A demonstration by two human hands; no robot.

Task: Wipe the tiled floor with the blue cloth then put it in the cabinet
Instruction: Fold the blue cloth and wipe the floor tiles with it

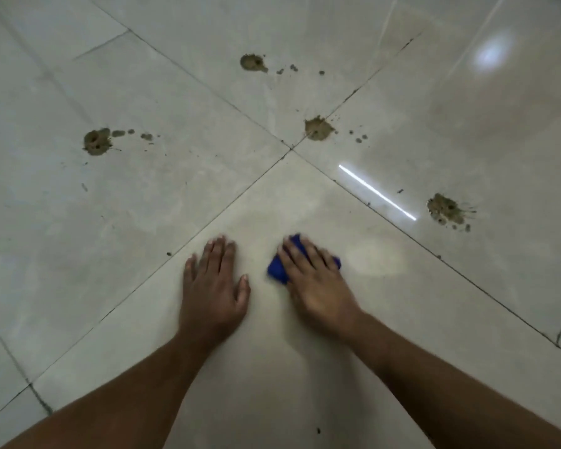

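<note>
The right hand (318, 286) is pressing flat on the cloth (277, 270), pinning it to the floor (143, 222). The left hand (212, 286) is lying open, empty, just beside. Four mud spots (318, 129) are sitting farther ahead.

Most of the blue cloth (276, 269) is hidden under the right hand (318, 283), which is slightly blurred; only its left and far edges are seen. Both forearms are cut off at the near edge.
</note>
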